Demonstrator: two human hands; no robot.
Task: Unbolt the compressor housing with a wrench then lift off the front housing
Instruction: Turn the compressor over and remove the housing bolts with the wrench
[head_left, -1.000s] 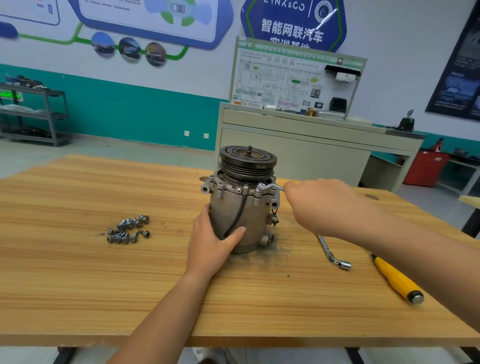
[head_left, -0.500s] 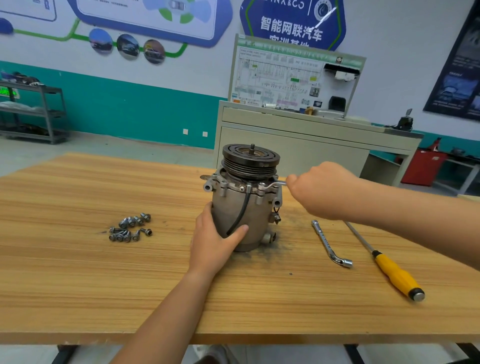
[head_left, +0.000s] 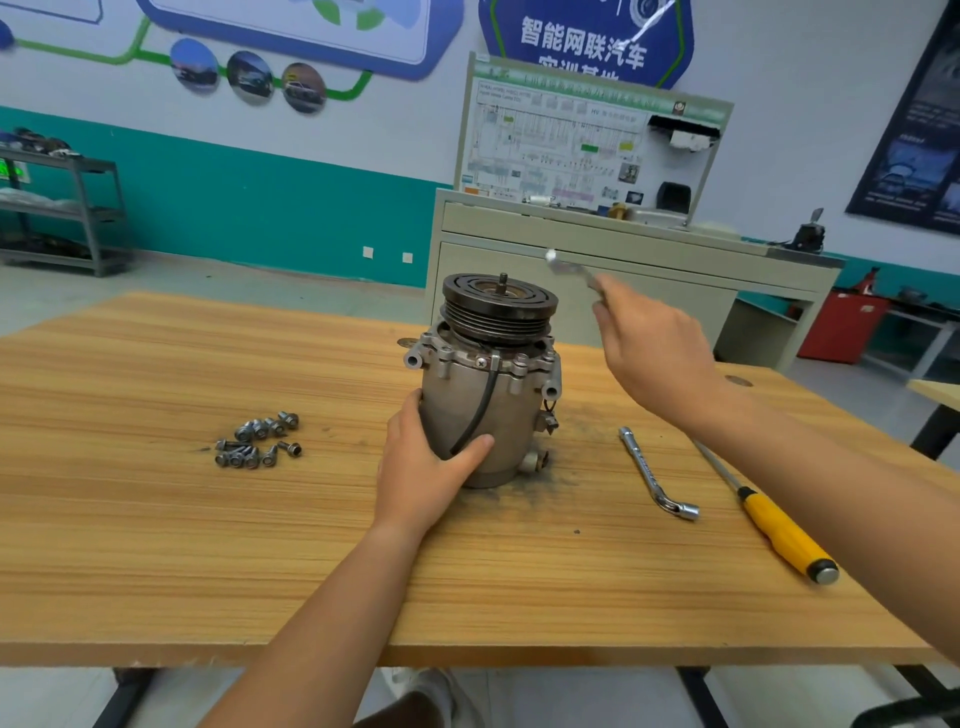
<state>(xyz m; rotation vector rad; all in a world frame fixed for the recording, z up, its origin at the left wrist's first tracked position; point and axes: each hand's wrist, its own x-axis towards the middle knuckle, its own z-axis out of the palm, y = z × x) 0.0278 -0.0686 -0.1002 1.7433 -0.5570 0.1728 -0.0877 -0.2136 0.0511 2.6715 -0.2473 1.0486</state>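
Automotive training workshop: wooden workbench (head_left: 156, 519), wiring-diagram trainer board (head_left: 571, 150) on grey cabinet (head_left: 597, 260), grey metal parts shelving (head_left: 78, 208), car-themed wall posters (head_left: 291, 31).

One compressor (head_left: 519, 410), two wrenches (head_left: 569, 270) (head_left: 649, 473), one screwdriver (head_left: 784, 535), two hands (head_left: 426, 467) (head_left: 654, 348) — and bolts (head_left: 257, 439) heaped too tightly to count.

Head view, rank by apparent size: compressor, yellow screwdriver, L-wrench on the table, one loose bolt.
1. compressor, clearly largest.
2. yellow screwdriver, longer than the L-wrench, though nearer the camera and partly behind the right forearm, so not firm.
3. L-wrench.
4. loose bolt, smallest by far.
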